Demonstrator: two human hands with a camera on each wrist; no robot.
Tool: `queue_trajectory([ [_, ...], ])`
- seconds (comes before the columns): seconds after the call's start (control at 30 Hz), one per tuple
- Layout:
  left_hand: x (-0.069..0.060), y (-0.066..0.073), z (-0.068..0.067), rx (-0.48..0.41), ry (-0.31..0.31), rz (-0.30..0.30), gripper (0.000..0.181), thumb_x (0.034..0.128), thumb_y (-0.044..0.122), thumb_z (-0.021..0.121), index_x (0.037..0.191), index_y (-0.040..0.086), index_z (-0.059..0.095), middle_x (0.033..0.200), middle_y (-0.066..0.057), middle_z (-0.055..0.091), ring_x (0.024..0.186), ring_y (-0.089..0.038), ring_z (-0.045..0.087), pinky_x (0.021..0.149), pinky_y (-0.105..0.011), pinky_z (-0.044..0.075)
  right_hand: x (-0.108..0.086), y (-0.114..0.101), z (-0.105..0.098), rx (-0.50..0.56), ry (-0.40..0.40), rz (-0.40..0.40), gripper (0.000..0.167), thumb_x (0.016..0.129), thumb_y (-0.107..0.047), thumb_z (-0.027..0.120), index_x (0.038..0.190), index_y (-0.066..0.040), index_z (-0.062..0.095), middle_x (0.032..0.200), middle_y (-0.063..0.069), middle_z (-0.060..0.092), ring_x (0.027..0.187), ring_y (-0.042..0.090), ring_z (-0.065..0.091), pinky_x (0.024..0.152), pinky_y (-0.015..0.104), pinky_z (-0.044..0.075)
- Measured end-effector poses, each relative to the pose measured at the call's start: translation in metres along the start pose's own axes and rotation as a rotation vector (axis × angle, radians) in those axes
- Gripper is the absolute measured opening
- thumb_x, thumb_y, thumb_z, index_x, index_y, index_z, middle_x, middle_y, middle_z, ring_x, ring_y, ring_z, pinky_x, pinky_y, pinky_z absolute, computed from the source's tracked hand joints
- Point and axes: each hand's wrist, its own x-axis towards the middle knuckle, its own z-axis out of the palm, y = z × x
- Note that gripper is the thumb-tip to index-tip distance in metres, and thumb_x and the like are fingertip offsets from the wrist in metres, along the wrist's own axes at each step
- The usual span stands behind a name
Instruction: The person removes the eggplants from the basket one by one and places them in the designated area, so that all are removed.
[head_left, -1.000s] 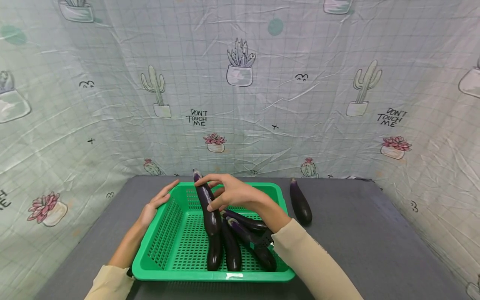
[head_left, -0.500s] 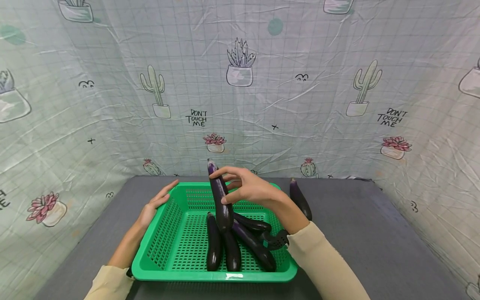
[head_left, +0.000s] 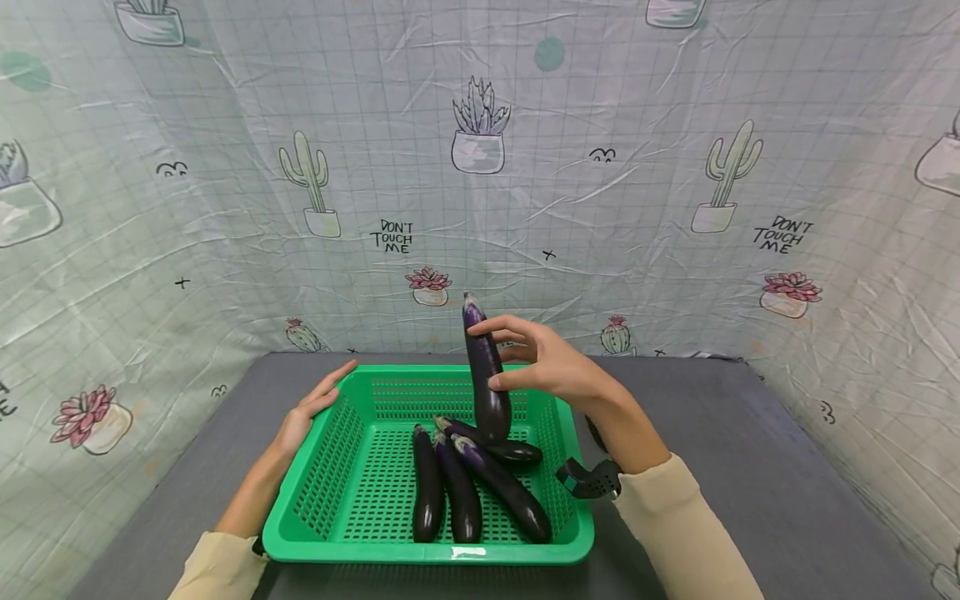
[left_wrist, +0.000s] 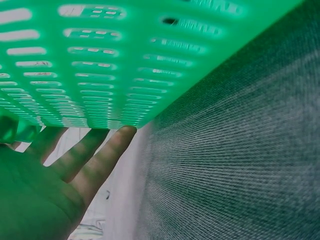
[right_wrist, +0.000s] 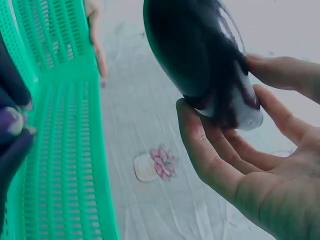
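My right hand (head_left: 558, 365) pinches a dark purple eggplant (head_left: 491, 408) between thumb and fingers, holding it nearly upright over the back right part of the green basket (head_left: 427, 552). In the right wrist view, the fingers of that hand (right_wrist: 270, 165) surround the stem end of the eggplant (right_wrist: 192, 50). Several more eggplants (head_left: 429, 492) lie in the basket's middle and right. My left hand (head_left: 298, 421) rests against the basket's left rim with its fingers extended; in the left wrist view, this hand (left_wrist: 60, 175) touches the outside of the perforated wall (left_wrist: 95, 65).
Another eggplant (head_left: 596, 435) lies on the grey tabletop (head_left: 720, 467) right of the basket, mostly hidden behind my right forearm. A patterned cloth (head_left: 555, 208) hangs behind and beside the table. A black band (head_left: 597, 481) is round my right wrist.
My right hand has lifted the eggplant up and to the right, away from the others in the basket. My left hand has stayed at the rim.
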Motion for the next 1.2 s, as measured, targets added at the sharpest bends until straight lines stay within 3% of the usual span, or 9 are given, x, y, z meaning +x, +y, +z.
queue_trajectory([
  [0.17,-0.002,-0.001,0.000,-0.097,-0.036,0.017,0.056,0.1152,0.020,0.022,0.167,0.004,0.008,0.174,-0.013,0.006,0.143,0.006,0.038,0.107,-0.012,0.041,-0.014,0.004,-0.012,-0.017,0.078,0.006,0.056,0.094,-0.017,0.078,0.144,-0.028,0.057,0.157,-0.002,0.044,0.145,0.033,0.043,0.109,0.058,0.046],
  [0.23,-0.003,-0.001,0.000,-0.144,-0.055,0.026,0.056,0.1153,0.019,0.021,0.167,0.004,0.005,0.173,-0.008,0.010,0.140,0.005,0.045,0.107,-0.016,0.046,-0.020,0.008,-0.016,-0.015,0.105,0.003,0.057,0.094,-0.017,0.077,0.145,-0.026,0.056,0.157,0.002,0.043,0.145,0.035,0.043,0.106,0.055,0.048],
  [0.37,-0.003,-0.001,0.000,-0.174,-0.069,0.037,0.056,0.1152,0.017,0.020,0.167,0.004,0.004,0.172,-0.003,0.015,0.141,0.002,0.046,0.107,-0.018,0.046,-0.029,0.015,-0.024,-0.030,0.138,-0.007,0.054,0.094,-0.013,0.076,0.144,-0.019,0.056,0.160,0.006,0.040,0.145,0.039,0.042,0.103,0.052,0.050],
  [0.53,-0.004,-0.001,0.000,-0.191,-0.076,0.029,0.056,0.1154,0.018,0.021,0.167,0.004,0.003,0.172,-0.011,0.010,0.139,-0.001,0.049,0.107,-0.020,0.048,-0.039,0.025,-0.034,-0.037,0.151,-0.030,0.050,0.096,-0.008,0.072,0.143,-0.011,0.057,0.157,0.013,0.043,0.138,0.041,0.048,0.099,0.047,0.051],
  [0.7,-0.004,0.000,0.000,-0.169,-0.070,0.021,0.056,0.1154,0.019,0.021,0.167,0.003,0.003,0.173,-0.020,0.000,0.139,0.001,0.049,0.106,-0.019,0.048,-0.050,0.034,-0.046,-0.009,0.201,-0.024,0.051,0.097,-0.006,0.070,0.145,-0.007,0.052,0.152,0.016,0.045,0.127,0.034,0.055,0.095,0.041,0.053],
  [0.97,-0.003,0.000,0.001,-0.143,-0.052,0.007,0.056,0.1154,0.019,0.021,0.167,0.004,0.005,0.171,-0.026,-0.005,0.138,0.002,0.049,0.105,-0.018,0.048,-0.072,0.054,-0.067,-0.011,0.279,0.050,0.056,0.097,-0.011,0.072,0.148,-0.010,0.049,0.165,0.015,0.030,0.141,0.041,0.043,0.095,0.034,0.053],
  [1.1,-0.002,0.000,0.001,-0.138,-0.050,0.008,0.056,0.1154,0.020,0.022,0.167,0.004,0.005,0.171,-0.026,-0.005,0.137,0.002,0.049,0.105,-0.017,0.048,-0.078,0.067,-0.079,0.033,0.286,0.073,0.056,0.099,-0.009,0.069,0.151,-0.010,0.047,0.159,0.018,0.035,0.134,0.029,0.053,0.093,0.029,0.056],
  [1.2,-0.002,0.000,0.001,-0.118,-0.040,0.011,0.057,0.1153,0.020,0.023,0.167,0.003,0.006,0.172,-0.024,-0.004,0.137,0.004,0.048,0.104,-0.017,0.047,-0.081,0.073,-0.087,0.046,0.303,0.104,0.058,0.100,-0.011,0.069,0.153,-0.013,0.046,0.153,0.022,0.042,0.122,0.021,0.060,0.091,0.031,0.056],
])
